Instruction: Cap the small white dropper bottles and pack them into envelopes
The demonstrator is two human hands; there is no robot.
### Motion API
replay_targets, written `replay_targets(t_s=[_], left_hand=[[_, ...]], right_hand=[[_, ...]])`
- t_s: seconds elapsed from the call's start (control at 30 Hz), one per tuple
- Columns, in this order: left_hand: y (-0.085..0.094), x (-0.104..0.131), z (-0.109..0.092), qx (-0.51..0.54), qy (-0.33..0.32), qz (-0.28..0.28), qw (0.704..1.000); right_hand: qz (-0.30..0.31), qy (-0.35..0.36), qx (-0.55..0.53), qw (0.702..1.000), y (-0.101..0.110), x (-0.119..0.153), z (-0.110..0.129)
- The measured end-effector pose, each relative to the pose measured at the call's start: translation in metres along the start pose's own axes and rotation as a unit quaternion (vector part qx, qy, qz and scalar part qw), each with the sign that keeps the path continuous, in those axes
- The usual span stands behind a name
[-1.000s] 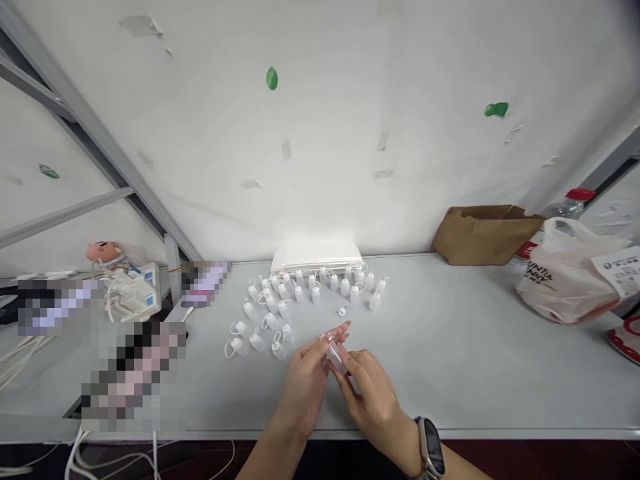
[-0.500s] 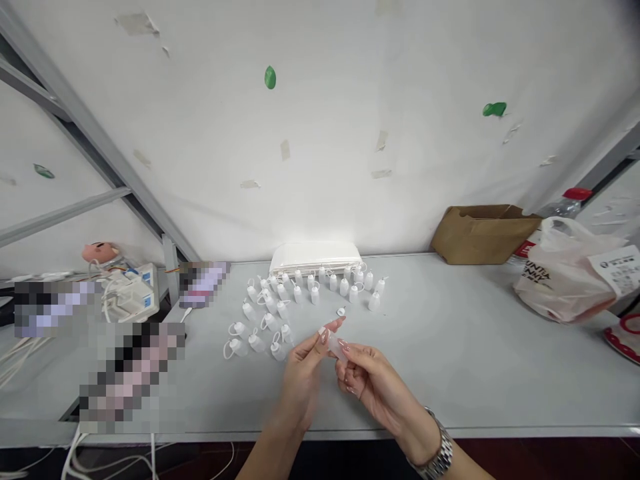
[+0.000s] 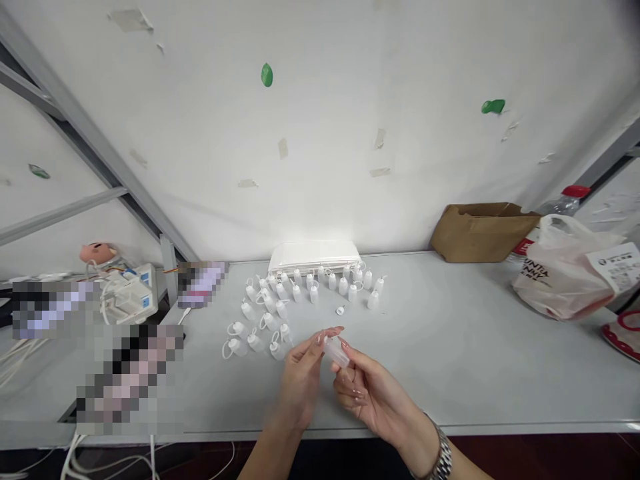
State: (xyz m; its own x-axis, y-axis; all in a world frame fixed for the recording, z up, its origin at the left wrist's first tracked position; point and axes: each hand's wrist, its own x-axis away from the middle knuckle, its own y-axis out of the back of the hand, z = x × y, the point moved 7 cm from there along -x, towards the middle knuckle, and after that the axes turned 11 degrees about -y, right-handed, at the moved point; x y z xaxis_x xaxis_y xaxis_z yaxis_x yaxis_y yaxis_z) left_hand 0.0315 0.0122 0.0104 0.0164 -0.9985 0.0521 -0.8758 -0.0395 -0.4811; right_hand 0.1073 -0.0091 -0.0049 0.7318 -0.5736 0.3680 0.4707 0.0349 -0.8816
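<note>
A small translucent squeeze bottle (image 3: pixel 337 351) is held tilted above the table between my two hands. My left hand (image 3: pixel 303 370) pinches it at the neck end, thumb against fingers; the very tip is partly hidden there. My right hand (image 3: pixel 367 390) grips the bottle's body between thumb and curled fingers. Just beyond my fingers lies a small white cap (image 3: pixel 341 311) on the table. Several similar bottles with white caps and looped straps stand behind and to the left, one of them a near bottle (image 3: pixel 276 350) close to my left hand.
A white stack of flat material (image 3: pixel 315 257) lies against the wall. On the right are a brown cardboard box (image 3: pixel 483 237) and a plastic bag (image 3: pixel 563 280). Blurred phone-like items (image 3: pixel 203 283) and cables occupy the left of the grey table (image 3: pixel 475 373).
The bottle has come into fuller view as my right-hand fingers shifted lower along it. My left hand stays at its neck end. The view has shifted slightly.
</note>
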Motion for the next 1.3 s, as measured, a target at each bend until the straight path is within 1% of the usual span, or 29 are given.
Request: replay_targets(t_s=[0.1,0.17,0.23,0.33,0.4,0.47,0.53,0.57,0.6,0.63,0.67,0.7,0.77,0.8,0.83,0.87,0.93,1.0,1.03,1.07,1.1,1.13,1.17,1.23,1.3], left_hand=[[0.002,0.000,0.002,0.036,0.009,0.001,0.999],[0.004,-0.001,0.003,0.057,0.012,-0.017,0.998],[0.006,-0.002,0.002,0.050,0.007,-0.037,0.998],[0.007,-0.002,0.001,0.026,0.010,-0.043,0.999],[0.006,-0.002,0.002,0.019,0.022,-0.043,0.999],[0.004,-0.001,0.001,0.010,0.025,-0.037,0.999],[0.000,0.001,0.000,0.013,0.027,-0.018,0.999],[-0.002,0.002,0.000,0.023,0.032,-0.006,0.999],[-0.005,0.004,0.001,0.038,0.043,0.005,0.998],[-0.007,0.005,0.002,0.054,0.057,0.012,0.997],[-0.009,0.006,0.003,0.068,0.072,0.014,0.995],[-0.009,0.008,0.004,0.076,0.084,0.012,0.993],[-0.008,0.009,0.003,0.077,0.091,-0.001,0.993],[-0.007,0.009,0.001,0.070,0.087,-0.007,0.994],[-0.007,0.009,-0.001,0.061,0.079,-0.011,0.995],[-0.006,0.009,-0.003,0.053,0.072,-0.014,0.996],[-0.005,0.009,-0.003,0.042,0.069,-0.019,0.997],[-0.004,0.009,0.000,0.053,0.079,-0.026,0.995],[-0.004,0.010,0.003,0.067,0.084,-0.028,0.994],[-0.004,0.010,0.005,0.082,0.085,-0.028,0.993],[-0.005,0.010,0.006,0.095,0.085,-0.024,0.992],[-0.006,0.010,0.007,0.104,0.083,-0.019,0.991],[-0.007,0.010,0.007,0.107,0.081,-0.014,0.991],[-0.008,0.010,0.007,0.100,0.077,-0.006,0.992],[-0.008,0.009,0.005,0.094,0.071,0.000,0.993]], right_hand=[[0.021,-0.022,-0.019,0.999,-0.002,-0.001,-0.004],[0.028,-0.027,-0.027,0.999,-0.003,-0.002,-0.005],[0.018,-0.020,-0.018,0.999,-0.003,-0.001,-0.006],[-0.025,0.037,0.050,0.998,-0.003,0.003,0.001],[-0.058,0.093,0.119,0.987,-0.005,0.007,0.009],[-0.094,0.140,0.188,0.968,-0.005,0.010,0.015],[-0.135,0.180,0.262,0.939,-0.003,0.013,0.019],[-0.158,0.204,0.301,0.918,0.000,0.014,0.021],[-0.182,0.233,0.344,0.891,0.001,0.017,0.023],[-0.205,0.267,0.391,0.856,0.002,0.020,0.025],[-0.226,0.305,0.441,0.813,0.001,0.024,0.027],[-0.241,0.347,0.490,0.762,-0.001,0.028,0.029],[-0.249,0.422,0.575,0.655,-0.011,0.037,0.029],[-0.245,0.449,0.605,0.610,-0.016,0.040,0.028],[-0.240,0.467,0.628,0.575,-0.020,0.041,0.027],[-0.234,0.479,0.645,0.547,-0.023,0.042,0.026],[-0.228,0.497,0.670,0.502,-0.028,0.043,0.024],[-0.224,0.517,0.680,0.468,-0.032,0.044,0.022],[-0.223,0.526,0.679,0.460,-0.032,0.044,0.021],[-0.223,0.532,0.675,0.460,-0.033,0.045,0.020],[-0.222,0.532,0.668,0.470,-0.032,0.045,0.020],[-0.222,0.528,0.658,0.489,-0.031,0.045,0.020],[-0.224,0.517,0.644,0.518,-0.029,0.044,0.021],[-0.228,0.478,0.604,0.596,-0.023,0.040,0.024],[-0.227,0.420,0.546,0.688,-0.014,0.034,0.026]])
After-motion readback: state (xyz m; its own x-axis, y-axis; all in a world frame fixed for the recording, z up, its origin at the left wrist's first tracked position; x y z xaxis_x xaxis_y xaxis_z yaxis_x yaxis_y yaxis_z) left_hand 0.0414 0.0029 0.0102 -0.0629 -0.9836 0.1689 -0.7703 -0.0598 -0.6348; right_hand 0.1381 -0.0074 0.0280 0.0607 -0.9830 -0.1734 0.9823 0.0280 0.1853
